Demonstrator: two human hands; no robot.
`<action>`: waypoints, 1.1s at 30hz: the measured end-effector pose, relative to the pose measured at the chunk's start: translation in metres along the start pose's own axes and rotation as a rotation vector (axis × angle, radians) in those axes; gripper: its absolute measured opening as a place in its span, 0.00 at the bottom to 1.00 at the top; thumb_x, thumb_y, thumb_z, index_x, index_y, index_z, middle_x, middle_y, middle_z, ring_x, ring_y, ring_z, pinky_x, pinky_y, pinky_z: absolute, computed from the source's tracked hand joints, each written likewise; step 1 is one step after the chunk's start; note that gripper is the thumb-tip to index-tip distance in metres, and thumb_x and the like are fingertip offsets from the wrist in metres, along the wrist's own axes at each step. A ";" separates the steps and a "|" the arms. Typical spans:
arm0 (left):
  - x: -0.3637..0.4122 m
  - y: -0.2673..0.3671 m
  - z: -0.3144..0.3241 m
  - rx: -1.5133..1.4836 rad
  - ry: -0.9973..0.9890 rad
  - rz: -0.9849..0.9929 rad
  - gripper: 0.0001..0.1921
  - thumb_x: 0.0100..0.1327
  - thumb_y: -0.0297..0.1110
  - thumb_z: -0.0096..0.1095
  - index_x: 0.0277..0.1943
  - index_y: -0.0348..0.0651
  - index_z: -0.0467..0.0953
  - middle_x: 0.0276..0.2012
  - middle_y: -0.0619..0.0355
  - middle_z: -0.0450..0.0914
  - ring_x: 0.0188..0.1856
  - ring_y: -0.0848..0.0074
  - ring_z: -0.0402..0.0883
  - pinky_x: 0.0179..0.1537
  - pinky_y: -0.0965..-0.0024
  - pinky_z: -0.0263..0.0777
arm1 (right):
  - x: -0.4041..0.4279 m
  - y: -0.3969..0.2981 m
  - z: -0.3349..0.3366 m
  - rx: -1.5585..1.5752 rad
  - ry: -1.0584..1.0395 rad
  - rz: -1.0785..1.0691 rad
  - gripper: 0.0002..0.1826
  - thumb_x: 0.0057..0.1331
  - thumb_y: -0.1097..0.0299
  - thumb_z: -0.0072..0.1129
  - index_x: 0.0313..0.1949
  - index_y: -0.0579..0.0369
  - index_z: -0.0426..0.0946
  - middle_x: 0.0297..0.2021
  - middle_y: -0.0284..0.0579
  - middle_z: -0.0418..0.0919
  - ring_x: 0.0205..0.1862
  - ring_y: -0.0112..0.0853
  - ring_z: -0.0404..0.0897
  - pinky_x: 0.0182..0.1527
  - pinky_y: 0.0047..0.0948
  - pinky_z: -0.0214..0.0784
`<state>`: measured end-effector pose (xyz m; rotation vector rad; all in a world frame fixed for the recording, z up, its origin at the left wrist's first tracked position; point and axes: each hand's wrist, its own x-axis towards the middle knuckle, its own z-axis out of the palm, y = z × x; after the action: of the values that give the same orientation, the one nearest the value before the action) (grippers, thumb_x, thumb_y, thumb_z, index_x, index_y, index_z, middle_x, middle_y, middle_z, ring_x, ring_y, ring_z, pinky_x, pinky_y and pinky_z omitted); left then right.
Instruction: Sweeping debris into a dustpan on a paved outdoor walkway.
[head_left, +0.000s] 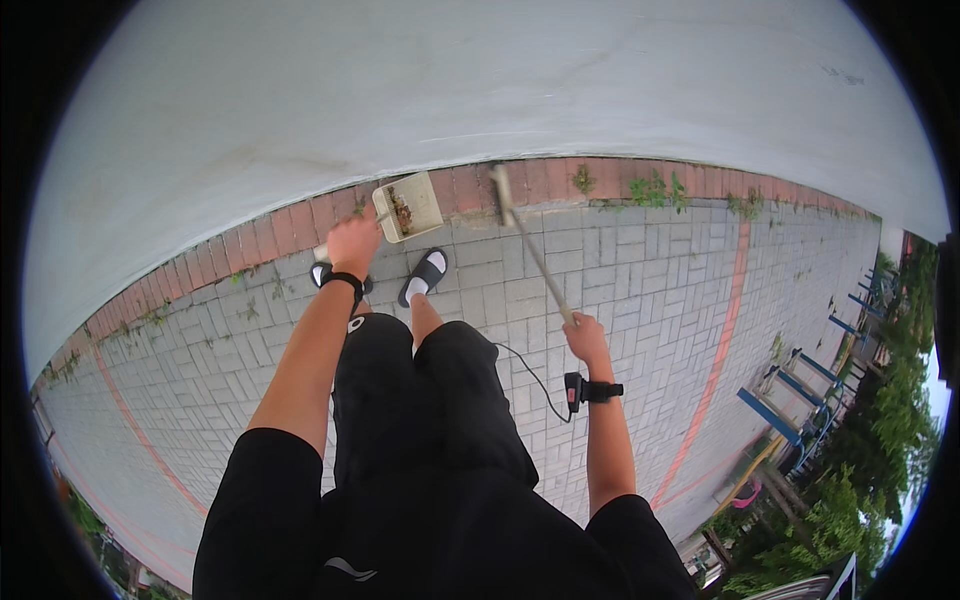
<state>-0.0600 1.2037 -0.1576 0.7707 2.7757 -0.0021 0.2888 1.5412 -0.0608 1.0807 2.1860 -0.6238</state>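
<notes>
My left hand (354, 241) is closed on the handle of a cream plastic dustpan (426, 204), which rests on the paving by the foot of the wall. Brown and green debris (402, 213) lies in the pan near its comb-like teeth. To the right, my right hand (587, 339) grips the long handle of a broom (541, 262). The broom's head (501, 193) is slightly blurred and stands on the red brick border, a short way right of the dustpan and apart from it.
A pale wall (480, 82) rises beyond the red brick border (285, 229). Weeds (657, 190) grow along the border to the right. Grey pavers (630, 277) spread around my slippered feet (425, 276). Blue-topped metal equipment (772, 415) and trees stand at the far right.
</notes>
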 end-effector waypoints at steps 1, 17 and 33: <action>0.001 0.003 0.000 -0.026 0.004 0.006 0.11 0.58 0.40 0.65 0.40 0.47 0.75 0.26 0.53 0.84 0.32 0.61 0.87 0.30 0.58 0.81 | 0.010 0.009 0.004 -0.005 0.002 0.002 0.16 0.61 0.63 0.57 0.41 0.62 0.81 0.40 0.67 0.81 0.44 0.62 0.80 0.48 0.54 0.74; 0.006 0.008 -0.002 0.008 0.022 0.009 0.10 0.55 0.37 0.66 0.38 0.45 0.76 0.28 0.55 0.84 0.32 0.63 0.87 0.32 0.59 0.81 | -0.002 -0.106 0.092 -0.033 -0.130 -0.323 0.16 0.62 0.64 0.54 0.43 0.65 0.75 0.38 0.66 0.81 0.43 0.59 0.81 0.48 0.54 0.74; 0.003 0.002 0.004 0.030 0.023 0.014 0.10 0.56 0.38 0.65 0.38 0.45 0.77 0.29 0.55 0.85 0.32 0.63 0.87 0.32 0.60 0.82 | 0.024 -0.003 0.008 -0.036 0.104 0.036 0.12 0.59 0.65 0.56 0.34 0.62 0.81 0.38 0.65 0.82 0.42 0.61 0.82 0.47 0.54 0.74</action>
<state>-0.0600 1.2068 -0.1621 0.8026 2.7979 -0.0327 0.2770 1.5472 -0.0829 1.1545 2.2514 -0.5209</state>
